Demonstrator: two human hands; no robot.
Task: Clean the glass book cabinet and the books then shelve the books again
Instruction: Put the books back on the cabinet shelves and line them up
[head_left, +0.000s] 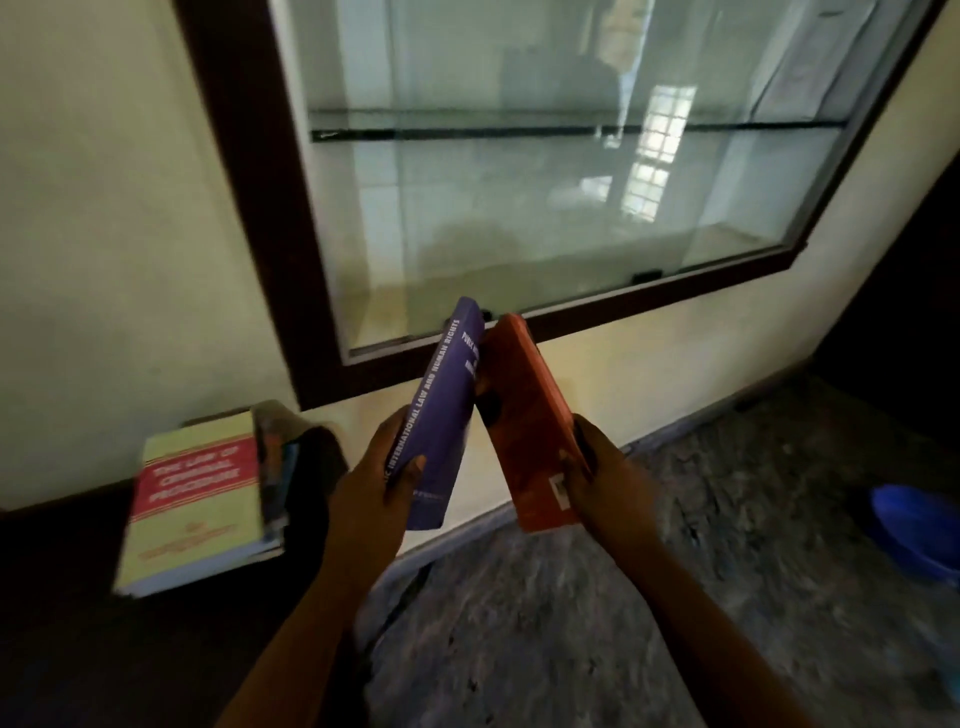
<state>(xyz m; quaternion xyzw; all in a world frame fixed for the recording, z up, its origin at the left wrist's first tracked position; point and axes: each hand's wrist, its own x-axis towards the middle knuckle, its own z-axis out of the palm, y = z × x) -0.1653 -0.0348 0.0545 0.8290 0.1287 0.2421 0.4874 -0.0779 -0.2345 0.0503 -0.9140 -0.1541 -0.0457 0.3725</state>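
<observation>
My left hand (382, 480) grips a purple book (441, 405) by its spine, with the thumb across the spine lettering. My right hand (592, 475) grips an orange book (524, 421) near its lower end. Both books are tilted, and their top ends meet just below the cabinet. The glass book cabinet (545, 171) is set in the wall behind a dark brown frame (270, 208). Its glass shelf (571, 130) and floor hold no books.
A yellow and red book (197, 506) lies on a dark surface at the left, with more books (278, 467) beside it. A blue basin (919, 530) stands on the mottled floor at the right. The cream wall runs under the cabinet.
</observation>
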